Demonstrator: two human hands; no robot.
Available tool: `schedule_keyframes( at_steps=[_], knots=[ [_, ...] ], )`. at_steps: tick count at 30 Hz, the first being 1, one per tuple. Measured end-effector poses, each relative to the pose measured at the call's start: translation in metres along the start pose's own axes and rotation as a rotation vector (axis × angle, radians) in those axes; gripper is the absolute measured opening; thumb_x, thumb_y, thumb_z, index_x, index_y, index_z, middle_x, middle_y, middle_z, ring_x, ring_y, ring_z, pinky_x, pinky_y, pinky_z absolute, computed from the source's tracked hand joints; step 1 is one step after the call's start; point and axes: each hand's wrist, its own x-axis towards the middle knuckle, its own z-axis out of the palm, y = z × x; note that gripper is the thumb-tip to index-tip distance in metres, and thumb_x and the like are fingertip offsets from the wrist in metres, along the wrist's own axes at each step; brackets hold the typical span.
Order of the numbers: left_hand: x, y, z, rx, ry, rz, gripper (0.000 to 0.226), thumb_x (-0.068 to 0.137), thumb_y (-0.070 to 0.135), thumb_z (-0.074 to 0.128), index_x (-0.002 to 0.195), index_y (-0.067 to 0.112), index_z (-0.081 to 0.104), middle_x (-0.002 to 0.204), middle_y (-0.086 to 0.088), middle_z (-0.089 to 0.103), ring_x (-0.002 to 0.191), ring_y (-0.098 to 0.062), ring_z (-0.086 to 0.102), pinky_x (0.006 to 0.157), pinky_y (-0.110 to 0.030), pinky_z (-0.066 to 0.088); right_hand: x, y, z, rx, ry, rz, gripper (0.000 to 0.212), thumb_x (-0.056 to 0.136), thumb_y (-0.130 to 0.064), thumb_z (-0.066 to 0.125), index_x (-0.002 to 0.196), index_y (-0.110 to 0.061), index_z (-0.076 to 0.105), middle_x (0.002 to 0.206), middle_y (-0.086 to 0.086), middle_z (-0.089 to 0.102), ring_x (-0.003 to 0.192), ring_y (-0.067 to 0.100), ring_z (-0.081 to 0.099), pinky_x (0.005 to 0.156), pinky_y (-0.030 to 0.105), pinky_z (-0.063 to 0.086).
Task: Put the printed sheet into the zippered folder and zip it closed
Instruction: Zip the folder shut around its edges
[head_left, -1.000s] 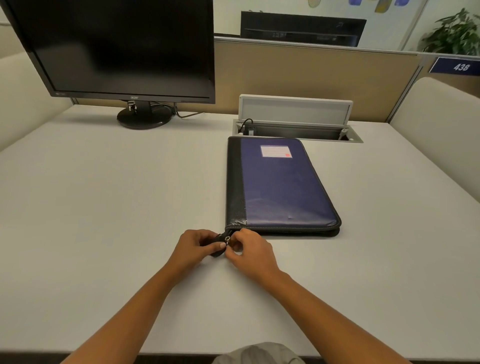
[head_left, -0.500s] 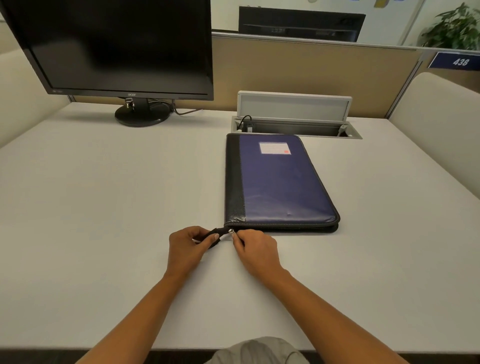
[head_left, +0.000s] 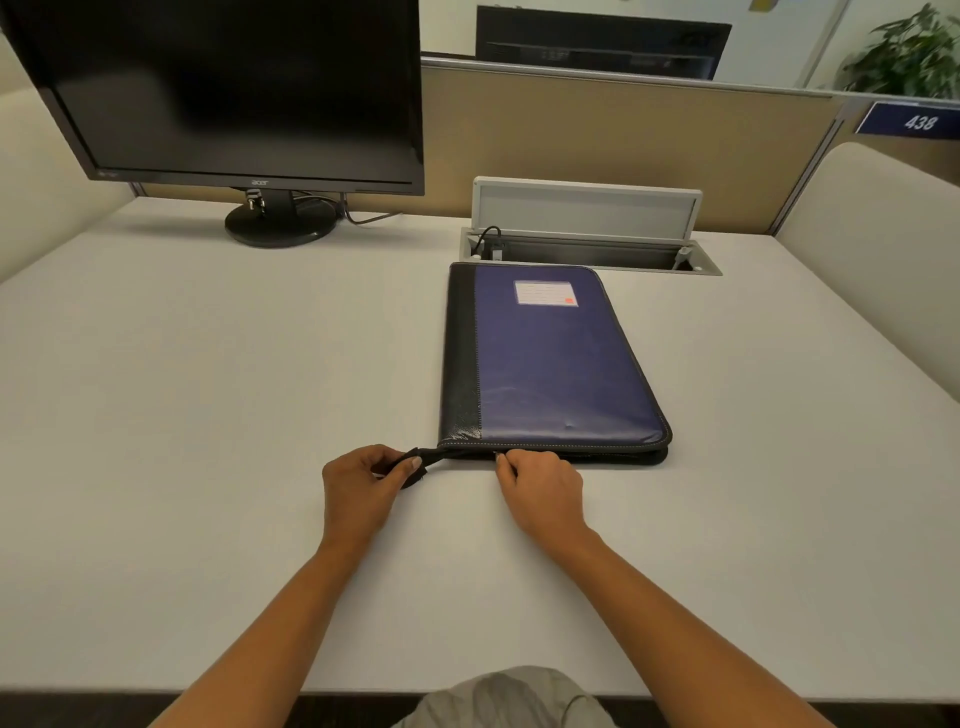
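- My left grip (head_left: 358, 488) is pinching the black zipper tail (head_left: 428, 457) at the near-left corner of the folder (head_left: 550, 364). My right grip (head_left: 543, 486) is clamping the zipper pull (head_left: 498, 457) on its near edge.
- I am risking a snag: a slack tail or a crooked pull could jam the slider or drag the folder across the table (head_left: 208, 415).
- The folder is lying flat mid-table. The printed sheet is not showing, so I cannot tell whether it is inside.
- I am counting one folder, one label (head_left: 545, 292), one cable box (head_left: 587, 249), one monitor (head_left: 234, 88) and a second monitor (head_left: 602, 44) beyond.
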Motion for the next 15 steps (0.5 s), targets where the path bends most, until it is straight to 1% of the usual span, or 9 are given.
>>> schedule_keyframes(
  at_steps=[2,3,7,9,11,13,15],
  knots=[
    [0.000,0.000,0.000,0.011,0.004,0.004,0.011,0.073,0.003,0.073,0.064,0.009,0.069,0.055,0.010,0.065,0.049,0.008,0.059,0.054,0.000,0.041,0.000,0.005,-0.004,0.001,-0.014,0.019,0.048,0.095,-0.029,0.038,0.049,-0.022,0.025,0.051,-0.005,0.039,0.056,0.020,0.041,0.050,0.027,0.022],
    [0.000,0.001,0.001,0.015,0.005,0.004,0.010,0.073,0.003,0.073,0.065,0.008,0.069,0.057,0.007,0.065,0.049,0.008,0.058,0.054,0.000,0.041,0.000,0.007,-0.004,0.004,-0.014,0.026,0.048,0.095,-0.029,0.038,0.049,-0.023,0.025,0.050,-0.006,0.037,0.057,0.020,0.041,0.052,0.027,0.024],
    [0.000,0.000,0.001,0.006,0.002,-0.014,0.007,0.073,0.003,0.073,0.067,0.006,0.070,0.060,0.002,0.067,0.050,0.006,0.060,0.056,-0.001,0.043,0.000,0.008,-0.005,0.004,-0.006,0.035,0.048,0.096,-0.029,0.037,0.050,-0.024,0.025,0.060,-0.002,0.046,0.059,0.019,0.042,0.056,0.026,0.026],
    [0.001,0.000,0.000,0.011,-0.002,-0.020,0.009,0.074,0.005,0.072,0.067,0.009,0.070,0.062,0.000,0.068,0.052,0.004,0.061,0.057,-0.002,0.045,-0.001,0.011,-0.006,-0.015,0.004,0.050,0.048,0.095,-0.028,0.037,0.050,-0.023,0.025,0.059,-0.001,0.046,0.058,0.021,0.042,0.054,0.027,0.025],
    [0.001,-0.001,0.000,0.010,-0.002,-0.025,0.011,0.074,0.005,0.072,0.065,0.011,0.070,0.062,0.002,0.069,0.051,0.004,0.061,0.057,-0.002,0.044,-0.001,0.018,-0.009,-0.028,0.016,0.071,0.048,0.095,-0.027,0.038,0.049,-0.022,0.025,0.053,-0.003,0.040,0.055,0.021,0.041,0.048,0.026,0.022],
    [0.001,0.000,0.000,0.006,0.003,-0.032,0.012,0.074,0.005,0.072,0.064,0.012,0.069,0.060,0.005,0.068,0.051,0.005,0.061,0.056,-0.001,0.044,-0.001,0.027,-0.012,-0.029,0.031,0.084,0.048,0.095,-0.026,0.039,0.049,-0.023,0.025,0.048,-0.007,0.034,0.050,0.017,0.038,0.044,0.023,0.019],
    [0.001,0.000,0.000,0.003,0.007,-0.038,0.013,0.074,0.006,0.073,0.063,0.013,0.069,0.057,0.008,0.067,0.050,0.004,0.061,0.056,-0.002,0.044,-0.002,0.033,-0.014,-0.030,0.046,0.096,0.048,0.094,-0.026,0.040,0.049,-0.023,0.025,0.046,-0.008,0.032,0.046,0.013,0.034,0.044,0.022,0.018]
  ],
)
